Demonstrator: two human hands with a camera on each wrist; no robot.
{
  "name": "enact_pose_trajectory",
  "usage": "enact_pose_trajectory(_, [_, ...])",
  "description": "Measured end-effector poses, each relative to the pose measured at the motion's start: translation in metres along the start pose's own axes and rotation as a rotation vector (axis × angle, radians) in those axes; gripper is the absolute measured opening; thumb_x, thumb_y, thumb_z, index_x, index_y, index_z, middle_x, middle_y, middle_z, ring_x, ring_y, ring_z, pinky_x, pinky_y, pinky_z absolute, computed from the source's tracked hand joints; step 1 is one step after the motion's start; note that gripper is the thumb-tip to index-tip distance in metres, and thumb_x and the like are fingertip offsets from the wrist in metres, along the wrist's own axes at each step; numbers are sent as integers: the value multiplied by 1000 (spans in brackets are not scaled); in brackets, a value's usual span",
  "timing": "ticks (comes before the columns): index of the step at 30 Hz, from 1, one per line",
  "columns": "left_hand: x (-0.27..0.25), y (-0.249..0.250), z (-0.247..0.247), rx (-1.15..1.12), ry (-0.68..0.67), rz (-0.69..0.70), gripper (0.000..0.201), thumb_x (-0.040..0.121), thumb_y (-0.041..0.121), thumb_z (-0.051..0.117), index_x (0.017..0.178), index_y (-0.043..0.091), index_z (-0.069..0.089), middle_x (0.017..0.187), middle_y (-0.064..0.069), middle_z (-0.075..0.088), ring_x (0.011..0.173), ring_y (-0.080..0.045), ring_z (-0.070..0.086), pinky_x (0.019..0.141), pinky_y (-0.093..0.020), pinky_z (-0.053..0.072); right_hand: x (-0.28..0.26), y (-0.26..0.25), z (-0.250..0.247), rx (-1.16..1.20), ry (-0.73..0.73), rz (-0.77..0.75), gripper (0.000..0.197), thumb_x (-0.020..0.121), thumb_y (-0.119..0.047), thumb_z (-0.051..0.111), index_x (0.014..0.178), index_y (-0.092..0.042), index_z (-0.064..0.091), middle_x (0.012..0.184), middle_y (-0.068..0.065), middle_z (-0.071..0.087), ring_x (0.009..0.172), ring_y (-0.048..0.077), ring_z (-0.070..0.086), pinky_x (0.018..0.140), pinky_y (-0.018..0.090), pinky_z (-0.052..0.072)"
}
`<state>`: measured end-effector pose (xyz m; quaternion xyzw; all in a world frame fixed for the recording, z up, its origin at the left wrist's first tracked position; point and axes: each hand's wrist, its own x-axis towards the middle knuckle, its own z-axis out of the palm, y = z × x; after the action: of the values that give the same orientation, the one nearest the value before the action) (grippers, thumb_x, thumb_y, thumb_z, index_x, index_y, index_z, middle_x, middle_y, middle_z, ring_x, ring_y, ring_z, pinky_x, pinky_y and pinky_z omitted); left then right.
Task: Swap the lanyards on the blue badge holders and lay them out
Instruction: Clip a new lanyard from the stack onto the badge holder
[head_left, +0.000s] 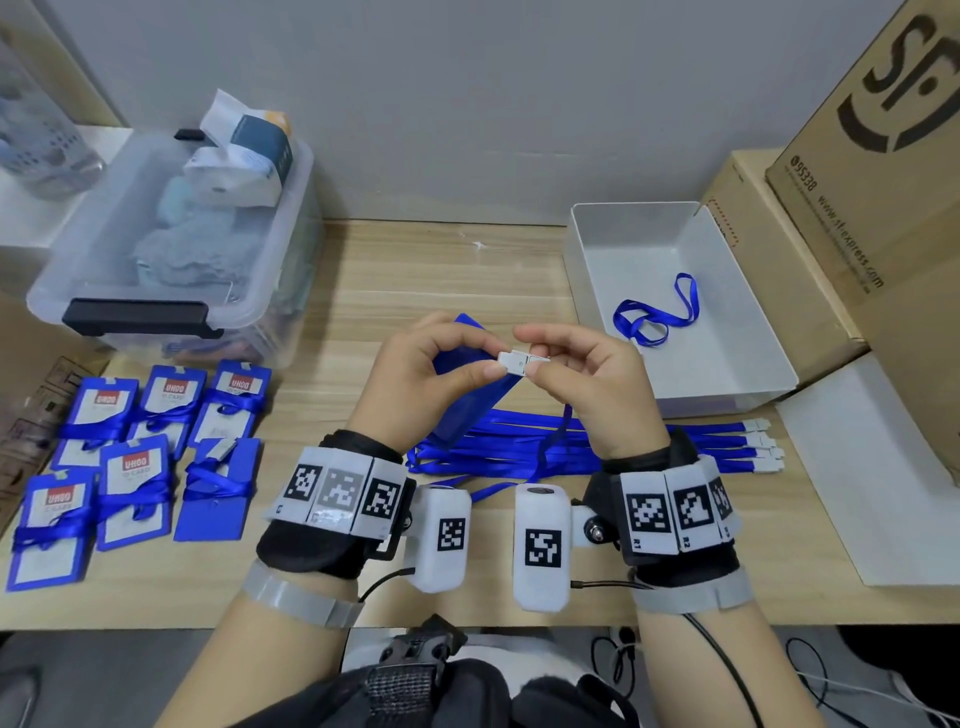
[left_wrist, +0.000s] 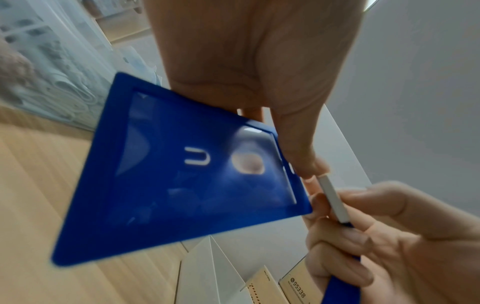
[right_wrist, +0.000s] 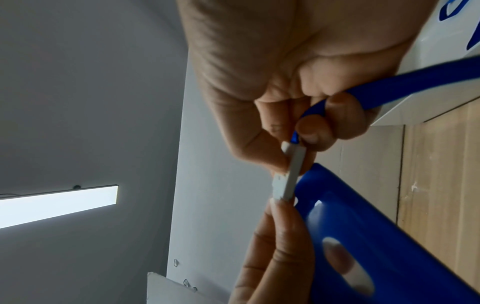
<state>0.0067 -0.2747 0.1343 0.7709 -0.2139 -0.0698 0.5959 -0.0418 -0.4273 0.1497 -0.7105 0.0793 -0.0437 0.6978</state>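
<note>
The left hand (head_left: 421, 364) pinches a stiff, light blue plastic badge holder (left_wrist: 182, 174) by its slotted top edge; the right hand (head_left: 587, 374) pinches the lanyard's small white plastic clip (head_left: 519, 361), fingertip to fingertip, its limp blue ribbon (right_wrist: 389, 90) trailing under curled fingers.

Plain grey wall (head_left: 415, 104), light wood-grain table (head_left: 415, 270), bright strip ceiling light (right_wrist: 57, 203), cardboard boxes (head_left: 857, 182) at right

Blue badge holder (head_left: 470, 379); white clip (head_left: 517, 361); blue lanyards (head_left: 519, 441); black-and-white wrist markers (head_left: 343, 491).
</note>
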Motion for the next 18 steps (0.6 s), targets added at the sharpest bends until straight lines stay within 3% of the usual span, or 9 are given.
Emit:
enact_pose_trajectory(7, [0,-1,-2,15,-11,7,26,75,11,71,79,36,64,77,11,56,77,6,53,75,-7,38,0,4,0,52,-9,39,27,79,6,62,84,-20,66,64,-10,64,59,-3,55,64,8,47])
enact_pose_trajectory(13, [0,-3,-4,-14,28,-23,20,78,14,69,79,34,64,79,14,57,75,7,53,68,-11,41,-2,3,-1,38,-29,-5,32,75,8,65,94,-18,62,82,2,60,66,-1,59,70,14,53])
enact_pose_trajectory(16, [0,-3,-6,-33,13,-47,14,76,22,71,76,34,65,75,19,59,73,5,53,68,-11,39,-1,4,-1,-25,18,-78,36,72,10,67,88,-21,58,85,-2,61,69,-2,58,72,16,51])
enact_pose_trajectory(18, [-2,-1,-7,-83,-20,-99,3,73,35,70,72,36,68,73,16,57,68,1,52,65,-11,39,0,4,-2,-87,32,-136,35,72,9,68,83,-23,60,86,-2,62,73,-1,59,71,14,49])
